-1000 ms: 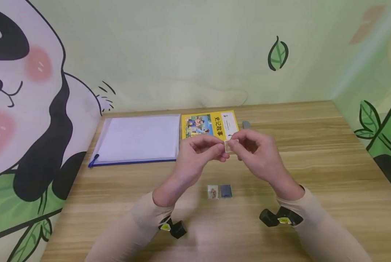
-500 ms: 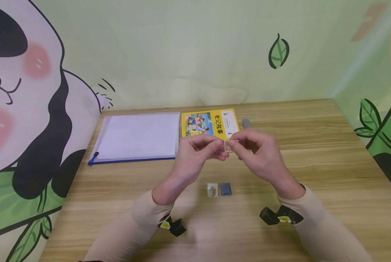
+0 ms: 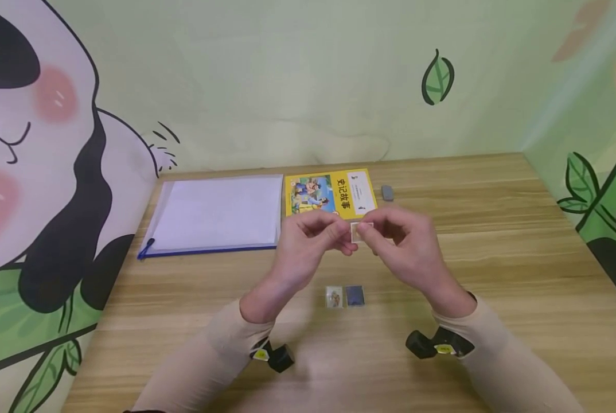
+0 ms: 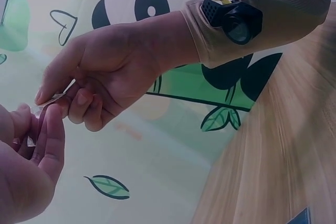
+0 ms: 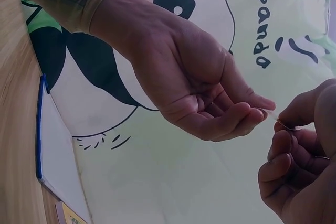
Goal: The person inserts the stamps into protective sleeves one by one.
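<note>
Above the middle of the wooden table (image 3: 494,269), both hands hold one small, thin, pale card (image 3: 360,231) between them. My left hand (image 3: 345,232) pinches its left edge, and my right hand (image 3: 374,232) pinches its right edge with thumb and forefinger. The left wrist view shows the card (image 4: 52,99) edge-on between the fingertips of the right hand (image 4: 50,90). In the right wrist view the left hand (image 5: 257,109) meets the right hand (image 5: 286,121) at the thin card. Two more small cards lie on the table below the hands, one pale with a picture (image 3: 334,297) and one dark blue (image 3: 355,296).
A yellow book (image 3: 330,193) lies flat behind the hands, with a small grey block (image 3: 387,193) to its right. A white folder with a blue edge (image 3: 215,215) lies at the back left. Painted walls close in the table at the back and on both sides.
Both hands keep their pinch on the small card and have hardly moved. The card has edged slightly to the left between the fingertips.
</note>
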`<state>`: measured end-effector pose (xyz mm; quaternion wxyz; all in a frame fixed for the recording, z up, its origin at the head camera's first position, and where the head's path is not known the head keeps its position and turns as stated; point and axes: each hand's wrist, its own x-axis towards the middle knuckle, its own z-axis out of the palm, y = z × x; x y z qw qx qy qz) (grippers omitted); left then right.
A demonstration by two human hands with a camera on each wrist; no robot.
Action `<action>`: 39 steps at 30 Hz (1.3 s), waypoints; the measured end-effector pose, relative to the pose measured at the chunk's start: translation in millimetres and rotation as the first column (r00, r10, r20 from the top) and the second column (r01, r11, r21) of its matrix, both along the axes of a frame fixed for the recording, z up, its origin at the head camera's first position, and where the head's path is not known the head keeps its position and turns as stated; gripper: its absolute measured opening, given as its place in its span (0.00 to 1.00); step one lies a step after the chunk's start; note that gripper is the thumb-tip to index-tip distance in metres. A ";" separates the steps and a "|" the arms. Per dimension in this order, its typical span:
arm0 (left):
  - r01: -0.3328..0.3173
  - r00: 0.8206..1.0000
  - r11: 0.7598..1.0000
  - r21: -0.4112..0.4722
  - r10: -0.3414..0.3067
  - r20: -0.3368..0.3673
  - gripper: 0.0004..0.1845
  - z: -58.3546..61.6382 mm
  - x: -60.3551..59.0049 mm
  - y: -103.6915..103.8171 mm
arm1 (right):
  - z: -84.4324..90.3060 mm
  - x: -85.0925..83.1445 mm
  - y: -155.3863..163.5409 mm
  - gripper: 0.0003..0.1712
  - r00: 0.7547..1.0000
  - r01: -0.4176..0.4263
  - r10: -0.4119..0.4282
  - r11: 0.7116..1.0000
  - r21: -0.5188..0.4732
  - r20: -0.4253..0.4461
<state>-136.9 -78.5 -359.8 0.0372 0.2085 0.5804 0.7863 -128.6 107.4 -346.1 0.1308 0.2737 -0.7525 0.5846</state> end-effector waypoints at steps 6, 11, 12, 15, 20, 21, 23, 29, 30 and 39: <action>-0.007 1.000 0.999 0.040 0.007 0.005 0.10 -1.2 1.4 1.1 | 0.4 2.1 -1.4 0.03 0.999 0.035 -0.035 0.999 0.014 -0.021; -0.012 1.000 0.998 0.057 0.012 0.006 0.05 -1.9 1.9 0.8 | 0.0 2.4 -2.9 0.03 0.994 0.075 -0.071 0.997 0.037 -0.086; -0.013 1.000 0.998 0.057 0.013 0.005 0.07 -1.9 2.1 0.6 | -0.2 2.3 -3.2 0.04 0.991 0.083 -0.079 0.996 0.041 -0.105; -0.024 1.000 0.999 0.045 0.024 -0.004 0.14 -1.0 2.6 -0.2 | 0.1 2.3 -3.8 0.04 0.984 0.100 -0.092 0.994 0.044 -0.151; -0.049 0.998 0.999 -0.001 0.049 -0.026 0.18 1.7 3.7 -1.7 | 0.5 2.9 -4.2 0.05 0.977 0.111 -0.099 0.992 0.058 -0.187; -0.053 0.998 0.999 -0.011 0.052 -0.029 0.17 2.0 3.7 -1.8 | 0.4 2.9 -4.2 0.05 0.977 0.114 -0.100 0.992 0.062 -0.190; -0.060 0.998 0.998 -0.028 0.059 -0.034 0.15 2.4 3.8 -1.9 | 0.0 2.8 -4.1 0.05 0.977 0.113 -0.098 0.991 0.070 -0.192; -0.102 0.994 0.991 -0.082 0.098 -0.052 0.09 3.9 4.6 -1.4 | -0.9 2.2 -3.3 0.04 0.978 0.120 -0.102 0.988 0.093 -0.183; -0.108 0.993 0.990 -0.093 0.103 -0.055 0.09 4.1 4.7 -1.3 | -1.0 2.1 -3.1 0.04 0.978 0.122 -0.103 0.988 0.096 -0.180; -0.128 0.988 0.984 -0.127 0.116 -0.100 0.06 5.3 5.5 -1.1 | -1.2 0.8 -2.3 0.05 0.981 0.109 -0.093 0.990 0.086 -0.168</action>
